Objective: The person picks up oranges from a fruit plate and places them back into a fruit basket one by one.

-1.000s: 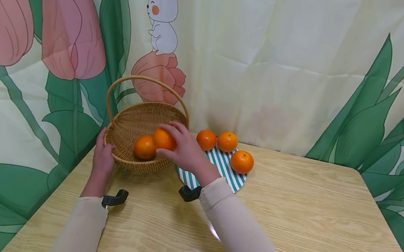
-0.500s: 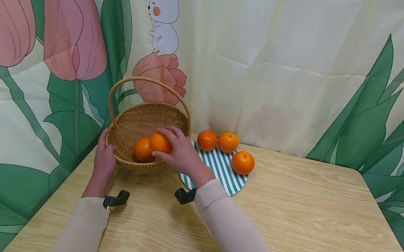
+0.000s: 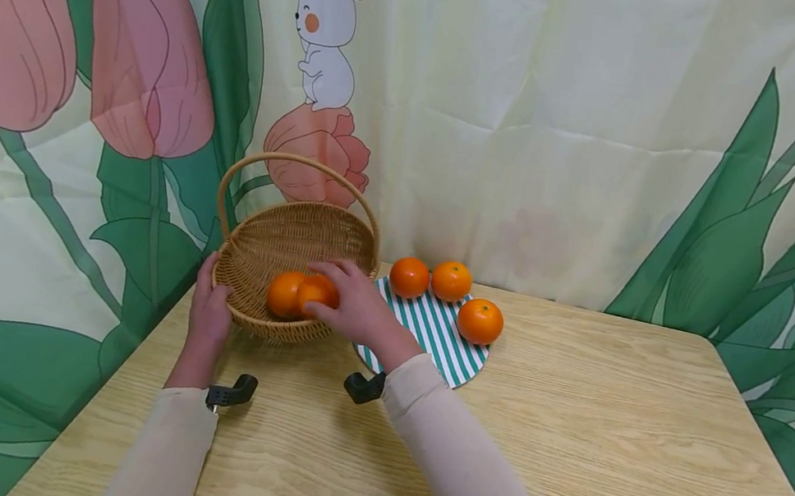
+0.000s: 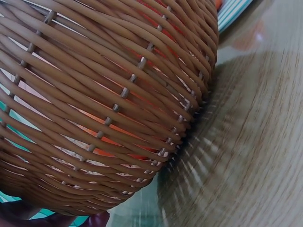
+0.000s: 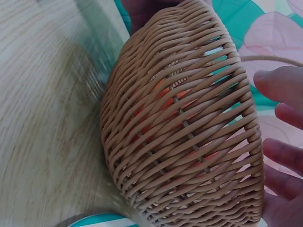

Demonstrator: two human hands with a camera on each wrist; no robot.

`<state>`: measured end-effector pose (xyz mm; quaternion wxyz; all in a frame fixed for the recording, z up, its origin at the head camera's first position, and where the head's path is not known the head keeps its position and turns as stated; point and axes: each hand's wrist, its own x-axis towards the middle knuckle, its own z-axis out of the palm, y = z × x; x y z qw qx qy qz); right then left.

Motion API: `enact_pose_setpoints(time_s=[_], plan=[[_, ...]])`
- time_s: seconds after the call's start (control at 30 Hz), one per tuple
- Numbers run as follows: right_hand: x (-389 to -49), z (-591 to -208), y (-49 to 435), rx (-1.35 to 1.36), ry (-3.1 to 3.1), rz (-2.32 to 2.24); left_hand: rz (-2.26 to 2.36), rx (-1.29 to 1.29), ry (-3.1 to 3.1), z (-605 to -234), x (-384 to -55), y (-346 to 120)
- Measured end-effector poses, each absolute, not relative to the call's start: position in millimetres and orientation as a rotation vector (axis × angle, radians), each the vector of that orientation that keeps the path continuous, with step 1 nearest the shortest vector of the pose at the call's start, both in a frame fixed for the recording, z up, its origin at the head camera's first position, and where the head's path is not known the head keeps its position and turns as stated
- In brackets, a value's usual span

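A wicker basket (image 3: 272,237) with a tall arched handle stands at the back left of the table. My left hand (image 3: 209,316) grips its left rim; its fingers (image 4: 94,220) show under the weave in the left wrist view. Two oranges lie side by side in the basket, one orange (image 3: 283,294) left of the other orange (image 3: 313,291). Over the second one is my right hand (image 3: 363,310), its thumb overlapping the fruit in the head view. In the right wrist view the fingers (image 5: 282,85) are spread apart above the rim, nothing between them, while orange colour shows lower through the weave.
A round green-and-white striped mat (image 3: 432,327) lies right of the basket. On or by its far edge are three more oranges, the nearest orange (image 3: 480,322) at its right. A printed curtain (image 3: 531,132) hangs behind the wooden table (image 3: 605,439).
My right hand has lowered the orange into the basket beside the other one, and its fingers have loosened from it. My left hand keeps its grip on the rim.
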<state>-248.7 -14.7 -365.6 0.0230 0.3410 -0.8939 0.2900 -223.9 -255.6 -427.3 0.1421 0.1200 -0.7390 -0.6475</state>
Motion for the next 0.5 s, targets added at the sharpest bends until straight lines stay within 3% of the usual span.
enact_pose_setpoints(time_s=[0.5], plan=[[-245.7, -373.5, 10.2, 0.977, -2.535, 0.979, -1.861, 0.376, -2.143, -426.9, -224.9, -254.6]])
